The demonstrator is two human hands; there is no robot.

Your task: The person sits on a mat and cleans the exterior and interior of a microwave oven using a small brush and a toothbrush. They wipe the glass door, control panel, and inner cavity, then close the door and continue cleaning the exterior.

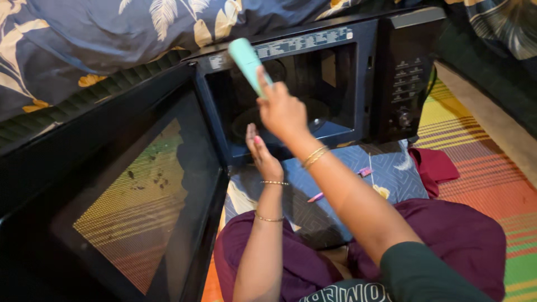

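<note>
A striped mat in orange, yellow and green is covering the floor, and a dark blue cloth with pale feather shapes is lying behind a black microwave oven that is sitting low in front of the seated person. The right hand is closing its grip around a mint-green, flat-sided handheld object, fingers clamped on its lower end while the upper end is pointing up and left across the oven's open cavity; what kind of tool it is cannot be told, as it is blurred. The left hand is hovering open just below, palm flat, fingers apart, holding nothing, near the cavity's lower lip. By my judgement the person is working at the oven's inside, and the next move is calling for a steady reach past the frame. The door is swinging wide to the left, its mesh window mirroring the mat. A pale strip of printed lines is running along the top of the opening, and a column of small pale markings over a round knob is sitting on the right panel.
</note>
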